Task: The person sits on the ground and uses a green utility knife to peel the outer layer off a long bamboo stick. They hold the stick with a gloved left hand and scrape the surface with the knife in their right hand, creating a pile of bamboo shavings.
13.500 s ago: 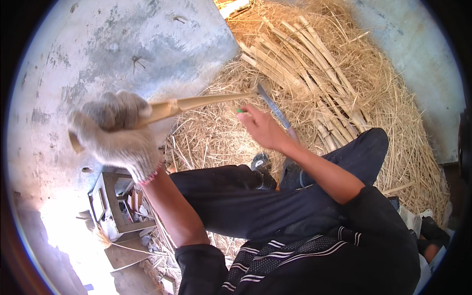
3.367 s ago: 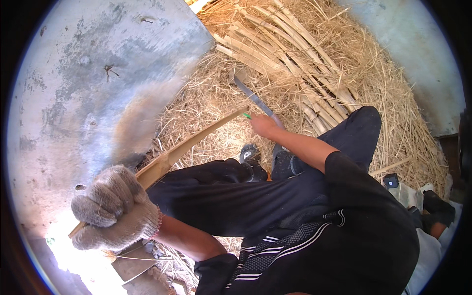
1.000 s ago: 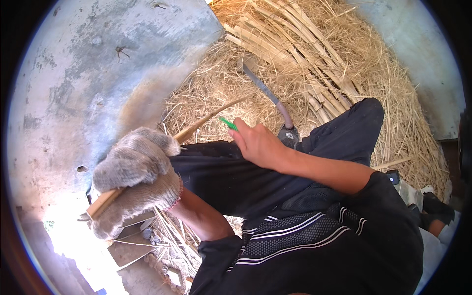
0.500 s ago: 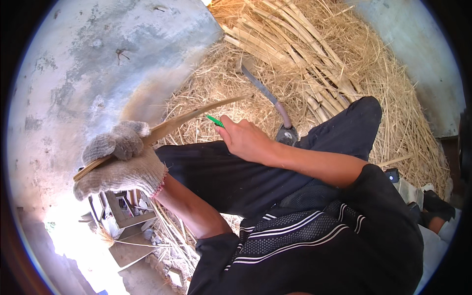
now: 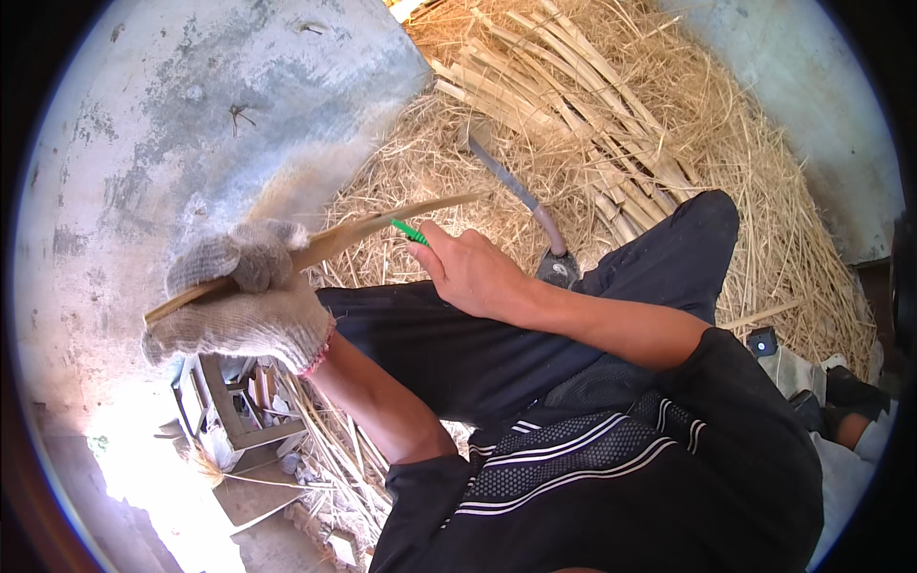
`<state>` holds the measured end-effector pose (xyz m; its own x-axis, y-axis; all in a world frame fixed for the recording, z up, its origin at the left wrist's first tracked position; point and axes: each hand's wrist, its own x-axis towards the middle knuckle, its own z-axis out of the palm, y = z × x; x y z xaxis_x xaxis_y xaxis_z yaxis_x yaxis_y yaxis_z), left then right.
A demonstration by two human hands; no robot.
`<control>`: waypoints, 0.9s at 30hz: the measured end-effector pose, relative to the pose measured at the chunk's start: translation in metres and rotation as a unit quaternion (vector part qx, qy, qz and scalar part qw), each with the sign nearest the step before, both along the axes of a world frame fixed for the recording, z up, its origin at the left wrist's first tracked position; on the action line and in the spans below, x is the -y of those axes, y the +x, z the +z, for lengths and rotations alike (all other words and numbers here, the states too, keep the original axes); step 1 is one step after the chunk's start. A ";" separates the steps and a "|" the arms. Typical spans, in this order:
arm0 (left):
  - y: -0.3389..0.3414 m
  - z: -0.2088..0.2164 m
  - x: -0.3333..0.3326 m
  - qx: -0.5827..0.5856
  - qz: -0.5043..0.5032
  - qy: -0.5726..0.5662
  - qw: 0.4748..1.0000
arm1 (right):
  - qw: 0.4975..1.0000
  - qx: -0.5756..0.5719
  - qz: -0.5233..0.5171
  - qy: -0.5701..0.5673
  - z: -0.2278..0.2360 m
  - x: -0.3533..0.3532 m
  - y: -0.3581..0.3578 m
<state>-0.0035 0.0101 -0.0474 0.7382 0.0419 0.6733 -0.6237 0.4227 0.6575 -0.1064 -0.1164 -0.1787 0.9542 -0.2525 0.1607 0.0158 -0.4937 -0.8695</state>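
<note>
1. From my far seat I see a big patchy wall [image 5: 143, 115] on the left.
2. Beside it is a heap of straw [image 5: 392, 181].
3. On the straw I see a stack of sticks [image 5: 630, 124], most lying the same way.
4. A box [image 5: 270, 436] with bits in it sits below the left hand [image 5: 248, 296].
5. The strip [image 5: 349, 234] is up in the air, its thin end over the straw.
6. A curved knife [image 5: 523, 194] lies on the straw, handle toward a shoe [image 5: 557, 267].
7. The left hand wears a woolly glove, fingers folded tight around the strip.
8. The right hand [image 5: 473, 272] is bare, fingers curled around a green tool.
9. The green tool [image 5: 408, 230] pokes out right by the strip; I can't tell if they touch.
</note>
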 end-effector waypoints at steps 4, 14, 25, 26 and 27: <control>-0.001 0.004 0.016 -0.018 -0.023 -0.019 0.999 | 0.993 -0.073 -0.072 -0.054 -0.058 0.027 0.011; 0.006 0.030 0.045 -0.009 -0.015 -0.002 1.000 | 0.996 -0.056 -0.045 -0.043 -0.062 0.030 0.017; 0.019 0.024 0.030 -0.079 0.002 -0.016 0.997 | 0.990 -0.123 -0.063 -0.001 -0.078 0.038 0.038; 0.020 0.023 0.035 -0.084 -0.001 -0.013 0.996 | 0.979 -0.173 -0.104 -0.012 -0.115 0.054 0.039; 0.021 0.019 0.036 -0.047 -0.045 -0.003 0.998 | 0.978 -0.181 -0.093 -0.047 -0.137 0.066 0.041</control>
<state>0.0177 -0.0256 -0.0279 0.7987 -0.0224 0.6013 -0.5195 0.4785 0.7079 -0.0652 -0.1822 -0.3157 0.8923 -0.4266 -0.1478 -0.3812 -0.5363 -0.7530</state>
